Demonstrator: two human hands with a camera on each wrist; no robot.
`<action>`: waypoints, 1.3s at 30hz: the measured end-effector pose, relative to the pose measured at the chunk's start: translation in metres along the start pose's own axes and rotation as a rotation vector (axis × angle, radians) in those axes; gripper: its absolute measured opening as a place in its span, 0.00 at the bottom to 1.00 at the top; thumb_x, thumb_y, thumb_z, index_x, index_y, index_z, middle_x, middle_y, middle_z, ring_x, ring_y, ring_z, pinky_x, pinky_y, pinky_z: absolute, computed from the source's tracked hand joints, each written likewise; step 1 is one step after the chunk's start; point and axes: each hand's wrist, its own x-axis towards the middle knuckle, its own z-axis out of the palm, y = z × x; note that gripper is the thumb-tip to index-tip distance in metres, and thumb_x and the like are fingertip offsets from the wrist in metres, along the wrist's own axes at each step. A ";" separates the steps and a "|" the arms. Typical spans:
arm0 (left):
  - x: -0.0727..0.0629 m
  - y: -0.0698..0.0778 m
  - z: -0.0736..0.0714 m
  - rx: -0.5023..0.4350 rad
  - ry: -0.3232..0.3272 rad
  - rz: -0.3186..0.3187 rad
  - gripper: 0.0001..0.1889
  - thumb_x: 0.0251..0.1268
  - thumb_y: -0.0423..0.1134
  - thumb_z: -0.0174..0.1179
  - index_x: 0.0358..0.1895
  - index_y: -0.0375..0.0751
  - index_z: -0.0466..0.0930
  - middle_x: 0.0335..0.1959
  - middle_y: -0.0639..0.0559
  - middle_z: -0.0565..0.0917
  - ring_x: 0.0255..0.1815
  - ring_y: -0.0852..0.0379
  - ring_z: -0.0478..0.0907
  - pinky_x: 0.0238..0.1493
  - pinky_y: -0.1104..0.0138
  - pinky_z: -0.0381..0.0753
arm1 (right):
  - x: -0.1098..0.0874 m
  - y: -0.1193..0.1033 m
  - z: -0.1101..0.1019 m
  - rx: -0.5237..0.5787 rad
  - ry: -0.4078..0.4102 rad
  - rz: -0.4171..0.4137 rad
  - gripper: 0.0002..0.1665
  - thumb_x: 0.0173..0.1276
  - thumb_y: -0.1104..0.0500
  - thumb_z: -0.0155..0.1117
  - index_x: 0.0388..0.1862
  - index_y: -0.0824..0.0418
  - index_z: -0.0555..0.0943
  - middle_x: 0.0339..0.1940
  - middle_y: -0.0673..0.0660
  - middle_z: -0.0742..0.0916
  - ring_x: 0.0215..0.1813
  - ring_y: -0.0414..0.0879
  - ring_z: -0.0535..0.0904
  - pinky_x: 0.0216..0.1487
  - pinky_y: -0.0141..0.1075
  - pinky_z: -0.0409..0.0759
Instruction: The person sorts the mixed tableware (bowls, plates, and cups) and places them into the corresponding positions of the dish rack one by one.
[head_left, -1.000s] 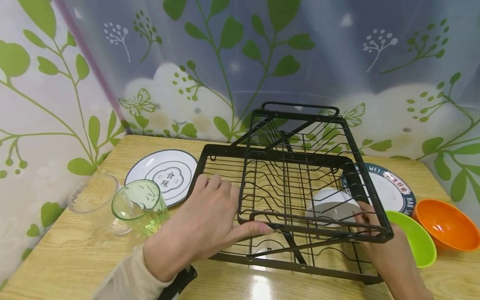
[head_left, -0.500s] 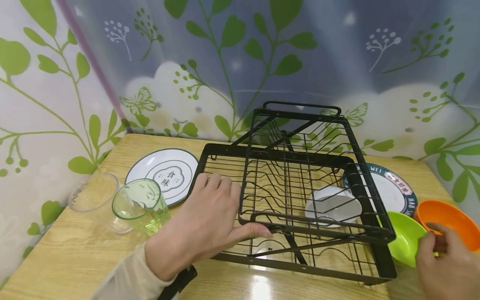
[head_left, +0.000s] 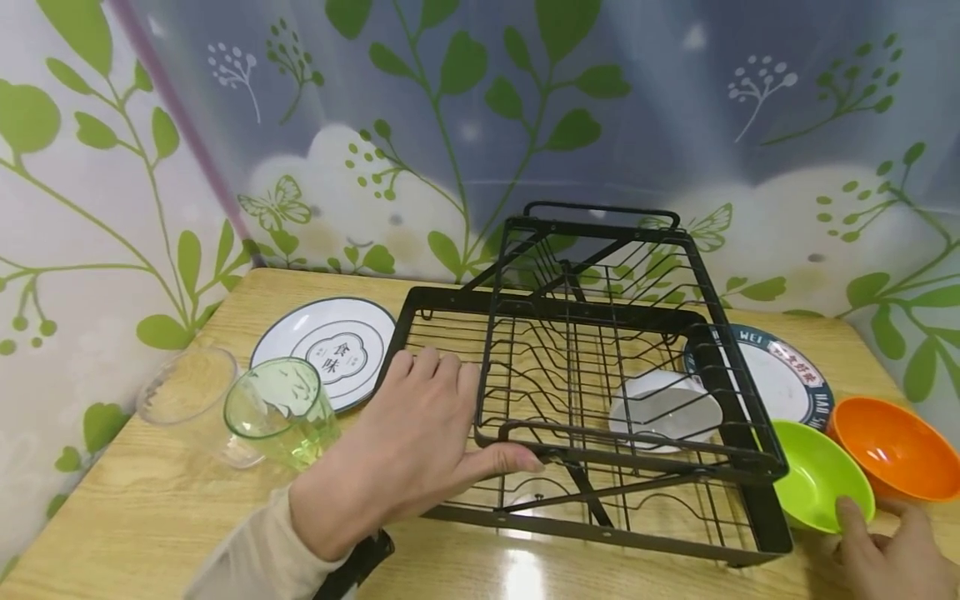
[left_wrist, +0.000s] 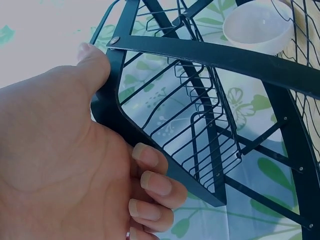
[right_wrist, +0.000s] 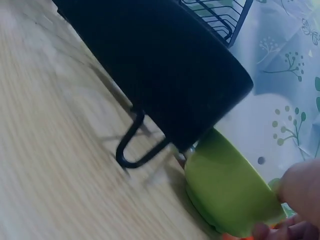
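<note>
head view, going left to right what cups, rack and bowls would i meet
Clear, round see-through cup, green-tinted, round see-through cup, black metal wire dish rack with a round white bowl in its right part, round lime-green bowl, round orange bowl.

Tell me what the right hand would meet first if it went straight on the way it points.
The green bowl: the right hand is right at its rim. Past the bowl, the black rack seems next, though depth is hard to judge.
</note>
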 end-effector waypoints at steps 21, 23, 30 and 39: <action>0.001 -0.002 -0.001 -0.051 -0.038 0.008 0.41 0.55 0.78 0.44 0.37 0.36 0.72 0.31 0.48 0.74 0.39 0.48 0.71 0.49 0.57 0.69 | 0.009 0.004 0.023 0.311 -0.047 0.074 0.32 0.75 0.62 0.33 0.74 0.73 0.45 0.13 0.59 0.78 0.16 0.56 0.76 0.17 0.42 0.77; 0.001 -0.002 -0.001 -0.053 -0.037 0.006 0.41 0.55 0.78 0.44 0.38 0.36 0.72 0.31 0.48 0.73 0.40 0.47 0.71 0.49 0.57 0.69 | 0.010 0.003 0.023 0.318 -0.043 0.067 0.32 0.75 0.62 0.32 0.74 0.74 0.46 0.13 0.59 0.79 0.16 0.56 0.77 0.17 0.41 0.77; 0.000 -0.003 0.000 -0.061 -0.032 0.008 0.41 0.55 0.78 0.44 0.37 0.37 0.72 0.30 0.49 0.73 0.41 0.47 0.72 0.49 0.57 0.68 | 0.008 0.003 0.023 0.322 -0.041 0.071 0.33 0.75 0.64 0.31 0.75 0.72 0.42 0.13 0.60 0.78 0.16 0.57 0.76 0.17 0.41 0.77; 0.001 -0.003 0.001 -0.057 -0.020 0.008 0.41 0.55 0.78 0.46 0.37 0.36 0.71 0.29 0.50 0.72 0.39 0.47 0.71 0.47 0.58 0.68 | 0.002 0.001 0.023 0.338 0.031 0.046 0.34 0.73 0.66 0.32 0.77 0.69 0.42 0.12 0.59 0.77 0.14 0.57 0.76 0.15 0.41 0.78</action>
